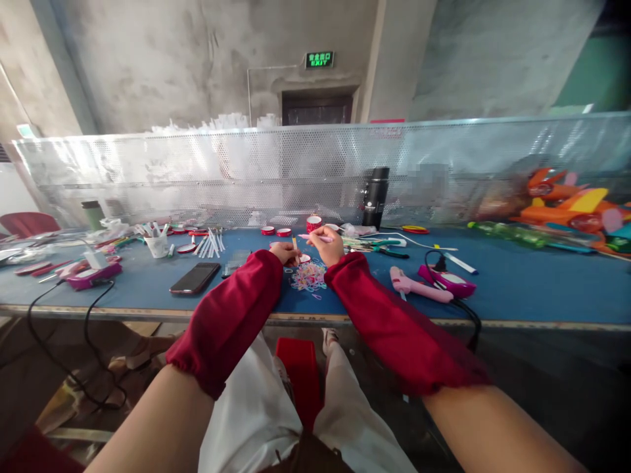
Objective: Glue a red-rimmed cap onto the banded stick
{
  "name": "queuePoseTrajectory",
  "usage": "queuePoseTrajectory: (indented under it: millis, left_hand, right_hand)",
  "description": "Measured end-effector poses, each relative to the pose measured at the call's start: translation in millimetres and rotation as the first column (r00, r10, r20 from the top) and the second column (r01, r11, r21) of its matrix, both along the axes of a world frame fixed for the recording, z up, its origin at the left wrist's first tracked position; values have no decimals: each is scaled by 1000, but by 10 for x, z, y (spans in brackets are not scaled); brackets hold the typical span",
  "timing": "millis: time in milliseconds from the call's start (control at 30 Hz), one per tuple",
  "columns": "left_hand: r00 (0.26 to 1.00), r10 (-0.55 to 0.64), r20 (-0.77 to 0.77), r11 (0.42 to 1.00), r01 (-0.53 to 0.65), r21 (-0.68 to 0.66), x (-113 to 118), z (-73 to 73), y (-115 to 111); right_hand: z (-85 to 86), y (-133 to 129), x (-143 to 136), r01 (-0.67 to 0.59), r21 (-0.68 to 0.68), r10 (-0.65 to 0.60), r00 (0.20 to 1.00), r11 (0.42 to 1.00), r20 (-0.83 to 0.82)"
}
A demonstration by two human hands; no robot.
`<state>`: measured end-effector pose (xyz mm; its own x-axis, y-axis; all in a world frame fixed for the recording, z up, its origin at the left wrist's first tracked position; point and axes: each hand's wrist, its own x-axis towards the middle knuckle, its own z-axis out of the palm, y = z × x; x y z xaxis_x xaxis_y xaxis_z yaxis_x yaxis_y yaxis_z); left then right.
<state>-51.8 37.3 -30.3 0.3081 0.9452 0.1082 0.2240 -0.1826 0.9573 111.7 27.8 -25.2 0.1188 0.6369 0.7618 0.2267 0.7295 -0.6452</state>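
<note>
On a blue workbench [522, 286], a black flask [376, 197] was set to the right and a dark phone [195, 278] to the left. The right hand [328, 243] and left hand [284, 252] were held close together just beyond a heap of small multicoloured loops [309, 276]. A slim pink tool [304, 236] was gripped in the right; the left was curled at a thin yellowish strip [294, 242], though whether it was pinched could not be told.

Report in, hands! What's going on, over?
Right hand holding pink pen-like tool. Left hand holding yellowish strip. Colorful loops heaped close by. Phone lying off left, not in the way.
</note>
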Motion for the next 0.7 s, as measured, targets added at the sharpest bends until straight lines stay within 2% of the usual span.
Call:
queuePoseTrajectory:
  millis: [233,700]
  left_hand:
    - [1000,-16,-8,1000,16,6,-22,-8,-16]
    - [999,-32,-21,999,32,-8,-24,-23,54]
  right_hand:
    - [-44,-190,-53,72,69,-80,989,995,122]
    - [-98,-181,-21,121,95,-137,970,988,199]
